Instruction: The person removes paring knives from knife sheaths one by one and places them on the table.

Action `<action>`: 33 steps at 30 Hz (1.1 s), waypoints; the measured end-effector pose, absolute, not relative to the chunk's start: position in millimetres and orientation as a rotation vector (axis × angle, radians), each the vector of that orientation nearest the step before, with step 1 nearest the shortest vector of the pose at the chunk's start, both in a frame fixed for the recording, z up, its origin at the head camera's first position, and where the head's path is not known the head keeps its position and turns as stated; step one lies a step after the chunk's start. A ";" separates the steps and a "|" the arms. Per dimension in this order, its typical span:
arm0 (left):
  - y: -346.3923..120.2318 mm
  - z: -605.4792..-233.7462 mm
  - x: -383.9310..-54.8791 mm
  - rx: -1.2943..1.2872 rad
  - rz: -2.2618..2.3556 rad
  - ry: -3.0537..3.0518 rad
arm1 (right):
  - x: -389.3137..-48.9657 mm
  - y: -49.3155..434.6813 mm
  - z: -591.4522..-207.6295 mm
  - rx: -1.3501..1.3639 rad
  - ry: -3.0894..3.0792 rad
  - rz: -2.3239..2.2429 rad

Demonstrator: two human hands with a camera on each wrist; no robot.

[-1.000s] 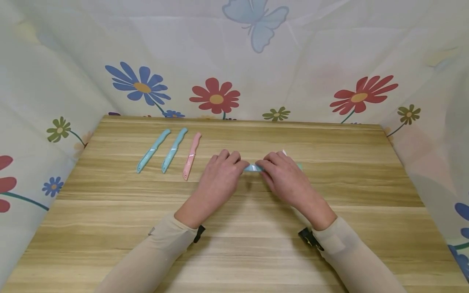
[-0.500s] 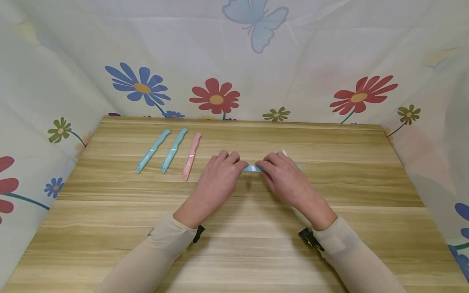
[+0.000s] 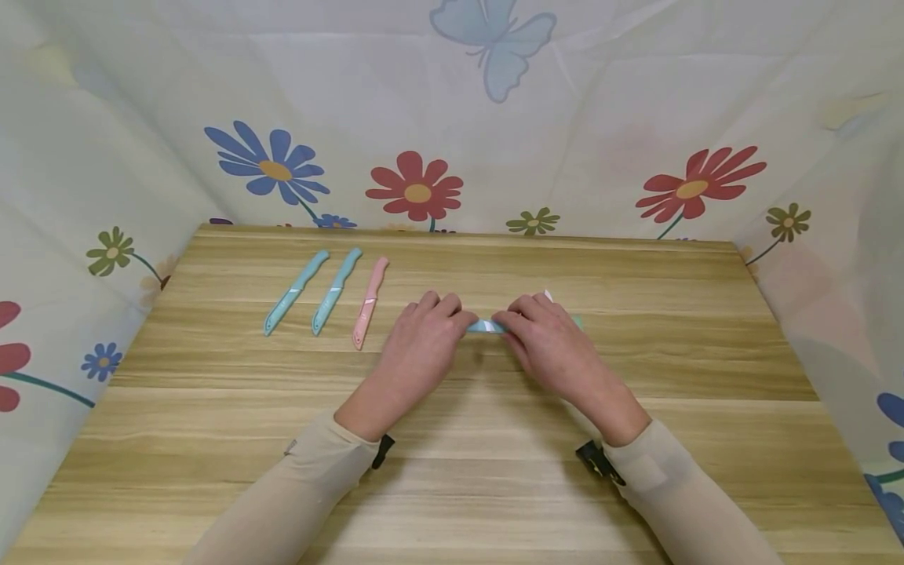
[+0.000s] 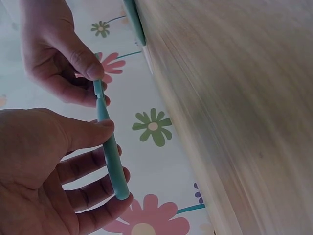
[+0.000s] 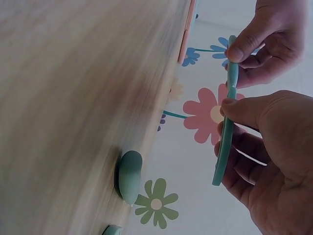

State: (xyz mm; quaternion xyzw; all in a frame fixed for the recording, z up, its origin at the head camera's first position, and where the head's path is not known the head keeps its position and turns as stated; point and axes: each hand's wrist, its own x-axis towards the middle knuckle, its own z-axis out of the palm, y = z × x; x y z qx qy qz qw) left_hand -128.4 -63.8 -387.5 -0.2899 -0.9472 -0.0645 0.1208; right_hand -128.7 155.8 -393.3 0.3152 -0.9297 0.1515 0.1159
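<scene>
A light blue sheathed paring knife (image 3: pixel 487 326) spans between both hands, held crosswise over the middle of the table. My left hand (image 3: pixel 421 345) pinches its rounded handle (image 4: pixel 114 166) between thumb and fingers. On the flat sheath (image 5: pixel 224 152), my right hand (image 3: pixel 554 345) has its thumb on one side and its fingers curled on the other. Most of the knife is covered by the hands in the head view. Left of the hands lie two more light blue sheathed knives (image 3: pixel 297 293) (image 3: pixel 337 292) and a pink one (image 3: pixel 370 303), slanted side by side with handles pointing away.
Behind the right hand, a white tip (image 3: pixel 548 295) and a green piece (image 3: pixel 578 322) peek out, mostly hidden. The right wrist view has a rounded green handle-like end (image 5: pixel 130 177) on the wooden table (image 3: pixel 671 329). Flower-printed cloth (image 3: pixel 600 118) stands around the back and sides.
</scene>
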 end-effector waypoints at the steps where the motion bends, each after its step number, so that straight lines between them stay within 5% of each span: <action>1: -64.0 -387.8 -128.3 -0.846 -0.191 -2.765 | -128.6 155.6 -393.8 0.924 -2.721 0.440; 33: -64.9 -386.0 -127.5 -0.837 -0.163 -2.771 | -130.3 157.1 -394.8 0.916 -2.722 0.426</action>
